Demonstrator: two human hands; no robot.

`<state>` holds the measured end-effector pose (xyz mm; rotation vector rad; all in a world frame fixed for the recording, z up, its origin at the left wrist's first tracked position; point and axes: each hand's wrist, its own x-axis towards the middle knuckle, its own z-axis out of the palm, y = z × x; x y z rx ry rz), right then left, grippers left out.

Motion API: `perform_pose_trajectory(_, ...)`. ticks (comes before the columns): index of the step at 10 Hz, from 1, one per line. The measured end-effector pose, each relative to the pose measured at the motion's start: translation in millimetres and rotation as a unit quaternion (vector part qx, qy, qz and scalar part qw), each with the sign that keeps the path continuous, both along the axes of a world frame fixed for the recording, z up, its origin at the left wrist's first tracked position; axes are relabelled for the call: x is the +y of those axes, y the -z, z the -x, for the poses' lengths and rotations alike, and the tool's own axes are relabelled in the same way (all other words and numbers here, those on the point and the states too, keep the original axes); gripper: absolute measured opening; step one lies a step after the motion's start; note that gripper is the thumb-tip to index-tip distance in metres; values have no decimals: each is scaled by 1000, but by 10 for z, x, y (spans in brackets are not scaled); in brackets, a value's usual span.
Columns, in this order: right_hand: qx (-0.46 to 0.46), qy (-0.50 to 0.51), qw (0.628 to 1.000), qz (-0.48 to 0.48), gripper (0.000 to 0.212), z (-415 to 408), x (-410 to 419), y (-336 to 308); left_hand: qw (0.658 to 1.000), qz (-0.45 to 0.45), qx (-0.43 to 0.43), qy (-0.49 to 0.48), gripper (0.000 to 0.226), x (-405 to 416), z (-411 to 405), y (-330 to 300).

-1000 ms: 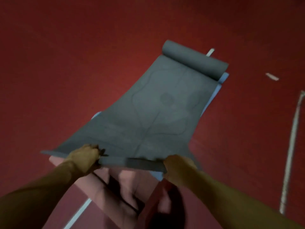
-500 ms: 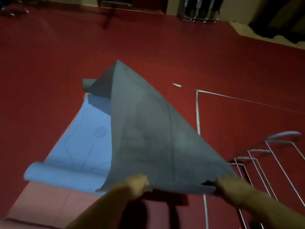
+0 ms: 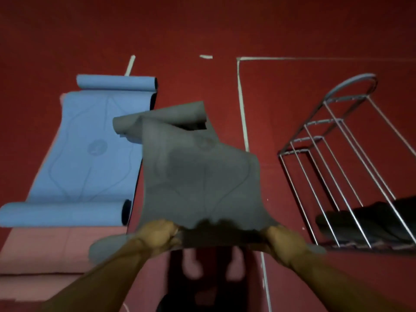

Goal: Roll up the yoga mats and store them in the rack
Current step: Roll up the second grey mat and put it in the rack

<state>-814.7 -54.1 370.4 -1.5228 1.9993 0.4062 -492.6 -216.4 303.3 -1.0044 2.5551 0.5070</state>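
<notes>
Change: swung off the blue mat (image 3: 90, 152) since a second ago; grey mat (image 3: 198, 176) carried right, now hanging over bare red floor (image 3: 202, 30) between blue mat and wire rack (image 3: 337, 154).
Meaning: judged a repositioning step, freeing each mat for rolling; nothing rolled tight or racked yet.
Grey mat: near edge lifted, far end curled and crumpled near the blue mat's side.
Blue mat: flat on floor, both ends curled; pink mat (image 3: 45, 251) beneath.
Left hand (image 3: 157, 235): forearm extended forward, fingers curled, pinching near edge.
Right hand (image 3: 279, 239): mirrored, fingers clamped on same edge.
Rack: right, well apart from blue mat.
</notes>
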Motion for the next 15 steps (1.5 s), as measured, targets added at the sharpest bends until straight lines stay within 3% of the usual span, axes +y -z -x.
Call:
perform_pose_trajectory(1,-25,31,999,33,61,18,101,187,999,13,-19,30,26,69,17,191)
perform_pose_trajectory(2,-57,106,992,24,72,-15,168,524,997,-55,-49,-18,46,274,33,173)
perform_pose_trajectory(3,-60,87,994,14,73,-12,236,1086,992,-112,9,-56,84,383,61,459)
perform_pose_trajectory(4,-50,58,997,7,71,-77,372,1668,987,-130,-1,-91,71,648,-13,946)
perform_pose_trajectory(5,-15,-5,999,49,91,-233,463,2221,982,-127,-1,-143,65,782,-199,1486)
perform_pose_trajectory(7,-47,-1,992,116,65,-360,303,2963,979,-79,-22,-188,70,739,-285,2180)
perform_pose_trajectory(8,-47,20,992,118,63,-421,234,3075,977,18,5,-214,70,697,-290,2402)
perform_pose_trajectory(9,16,4,983,181,71,-554,282,3085,968,72,27,-241,71,789,-348,2458)
perform_pose_trajectory(11,38,53,964,259,88,-760,1005,2262,960,105,105,-236,83,1377,-511,1629)
perform_pose_trajectory(13,-3,80,964,254,89,-1133,1853,1082,969,21,107,-222,86,2022,-937,316)
perform_pose_trajectory(15,44,44,953,297,81,-1656,2387,253,956,-15,124,-266,89,2638,-1442,-413)
